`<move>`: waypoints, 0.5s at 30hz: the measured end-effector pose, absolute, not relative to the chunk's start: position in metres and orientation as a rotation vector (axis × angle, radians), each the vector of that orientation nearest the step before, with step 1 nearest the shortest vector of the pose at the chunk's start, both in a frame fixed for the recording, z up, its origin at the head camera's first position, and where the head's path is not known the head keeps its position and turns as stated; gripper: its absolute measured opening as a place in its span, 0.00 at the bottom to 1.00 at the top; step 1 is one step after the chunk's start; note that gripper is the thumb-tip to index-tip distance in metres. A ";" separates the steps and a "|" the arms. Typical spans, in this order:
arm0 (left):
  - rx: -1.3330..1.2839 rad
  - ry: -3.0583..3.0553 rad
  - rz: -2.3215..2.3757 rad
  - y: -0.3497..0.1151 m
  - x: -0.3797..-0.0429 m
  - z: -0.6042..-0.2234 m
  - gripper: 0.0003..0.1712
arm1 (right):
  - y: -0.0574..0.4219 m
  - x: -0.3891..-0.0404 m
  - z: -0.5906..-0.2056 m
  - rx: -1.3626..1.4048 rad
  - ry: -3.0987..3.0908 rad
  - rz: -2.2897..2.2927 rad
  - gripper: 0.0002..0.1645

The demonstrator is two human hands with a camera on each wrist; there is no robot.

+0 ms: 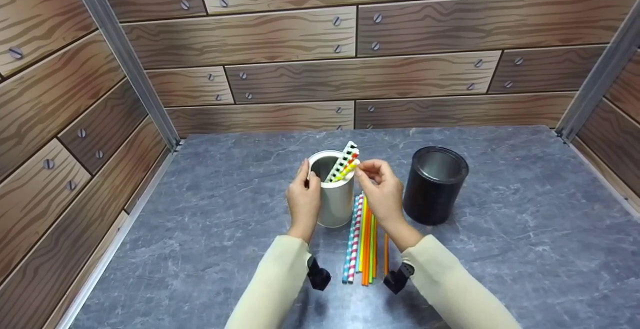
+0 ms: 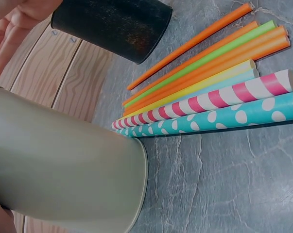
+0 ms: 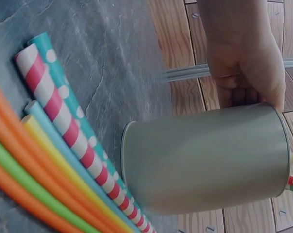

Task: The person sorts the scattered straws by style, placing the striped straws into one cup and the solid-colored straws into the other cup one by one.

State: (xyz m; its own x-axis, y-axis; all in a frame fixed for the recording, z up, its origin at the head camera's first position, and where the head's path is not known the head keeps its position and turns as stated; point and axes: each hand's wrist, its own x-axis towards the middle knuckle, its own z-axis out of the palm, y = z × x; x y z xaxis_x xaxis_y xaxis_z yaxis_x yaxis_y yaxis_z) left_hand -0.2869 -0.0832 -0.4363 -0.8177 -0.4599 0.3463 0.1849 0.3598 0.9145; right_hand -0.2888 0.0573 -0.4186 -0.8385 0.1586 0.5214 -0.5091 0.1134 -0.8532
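My left hand (image 1: 304, 200) grips a pale grey-green can (image 1: 335, 210) by its left side, the thumb near the rim. Several patterned paper straws (image 1: 342, 163) lean inside the can, their ends above the rim; black-and-white, red and yellow ones show. At the can's right rim, my right hand (image 1: 382, 193) pinches the yellow-and-white straw (image 1: 349, 170) near its upper end. In the right wrist view, the can (image 3: 204, 160) appears sideways with the left hand (image 3: 248, 68) against it. The can's inside bottom is hidden.
Loose straws (image 1: 367, 256) in orange, green, yellow and blue lie on the grey marbled table (image 1: 210, 249), beside a pink-striped straw (image 2: 204, 103) and a teal dotted one (image 2: 224, 116). A black can (image 1: 434, 196) stands to the right. Wood-patterned panels (image 1: 290, 34) enclose the table.
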 end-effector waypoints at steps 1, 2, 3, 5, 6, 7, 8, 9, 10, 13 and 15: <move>0.239 -2.061 -1.491 -0.083 -0.287 -0.436 0.24 | 0.059 -0.289 -0.420 0.337 -1.902 1.779 0.11; 0.238 -2.060 -1.490 -0.083 -0.287 -0.436 0.24 | 0.060 -0.289 -0.421 0.335 -1.903 1.780 0.10; 0.238 -2.060 -1.488 -0.083 -0.287 -0.436 0.24 | 0.061 -0.290 -0.423 0.333 -1.907 1.778 0.10; 0.236 -2.057 -1.487 -0.084 -0.288 -0.436 0.24 | 0.063 -0.290 -0.426 0.324 -1.926 1.775 0.09; 0.235 -2.054 -1.489 -0.083 -0.288 -0.436 0.24 | 0.064 -0.290 -0.427 0.314 -1.945 1.767 0.09; 0.238 -2.052 -1.492 -0.083 -0.288 -0.436 0.24 | 0.065 -0.290 -0.428 0.302 -1.968 1.759 0.10; 0.240 -2.052 -1.493 -0.083 -0.288 -0.436 0.24 | 0.067 -0.289 -0.429 0.289 -1.998 1.747 0.10; 0.241 -2.052 -1.495 -0.083 -0.288 -0.436 0.24 | 0.068 -0.289 -0.430 0.273 -2.036 1.729 0.11; 0.241 -2.052 -1.498 -0.083 -0.288 -0.437 0.24 | 0.069 -0.288 -0.431 0.256 -2.076 1.710 0.11; 0.236 -2.056 -1.501 -0.083 -0.287 -0.437 0.24 | 0.073 -0.287 -0.434 0.198 -2.210 1.639 0.13; 0.230 -2.059 -1.499 -0.083 -0.287 -0.437 0.24 | 0.075 -0.287 -0.437 0.160 -2.297 1.586 0.14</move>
State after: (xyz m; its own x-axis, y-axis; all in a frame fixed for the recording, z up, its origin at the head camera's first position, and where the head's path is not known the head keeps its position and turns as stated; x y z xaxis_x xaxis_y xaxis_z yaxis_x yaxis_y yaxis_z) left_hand -0.2874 -0.0831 -0.4368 -0.8194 -0.4562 0.3470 0.1903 0.3546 0.9154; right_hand -0.2865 0.0753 -0.4375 -0.9344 0.1006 0.3416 -0.2837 0.3694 -0.8849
